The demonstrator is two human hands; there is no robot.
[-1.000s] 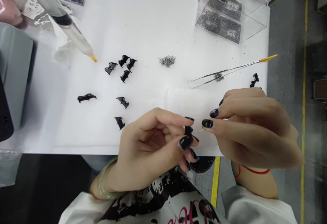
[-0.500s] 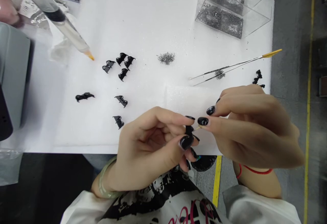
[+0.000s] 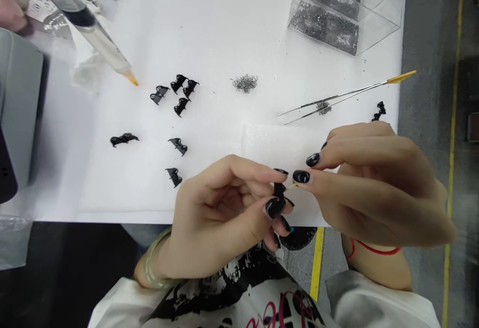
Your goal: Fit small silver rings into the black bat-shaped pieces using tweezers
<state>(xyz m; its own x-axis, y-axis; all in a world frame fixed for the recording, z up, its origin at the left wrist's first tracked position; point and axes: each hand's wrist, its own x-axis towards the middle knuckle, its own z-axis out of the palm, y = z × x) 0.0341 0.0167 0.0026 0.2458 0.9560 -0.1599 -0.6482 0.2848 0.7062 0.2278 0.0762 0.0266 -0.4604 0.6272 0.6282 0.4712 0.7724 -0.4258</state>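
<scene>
Between thumb and fingers, my left hand [image 3: 224, 218] pinches a small black plastic part [image 3: 279, 189], mostly covered by the fingertips. My right hand [image 3: 370, 183] is closed on a thin, pale yellowish stick [image 3: 292, 186], whose tip meets or nearly meets the black part; I cannot tell which. Similar black parts [image 3: 181, 107] lie on the white table to the left. Beyond my right hand rest tweezers [image 3: 348, 93] with a yellow end, lying across a little heap of tiny metal pieces [image 3: 324, 108]. Another such heap [image 3: 245, 84] sits mid-table.
A clear divided box [image 3: 325, 28] of tiny dark pieces stands at the back right. At the left, a syringe [image 3: 101, 43] with an orange tip slants over the table, near a grey device [image 3: 22, 98]. Another person's fingers [image 3: 9, 11] show at the upper left edge. More black parts [image 3: 379, 111] lie far right.
Both hands keep their grips in nearly the same place. My right hand has shifted very slightly to the right, and the whole view has moved a little.
</scene>
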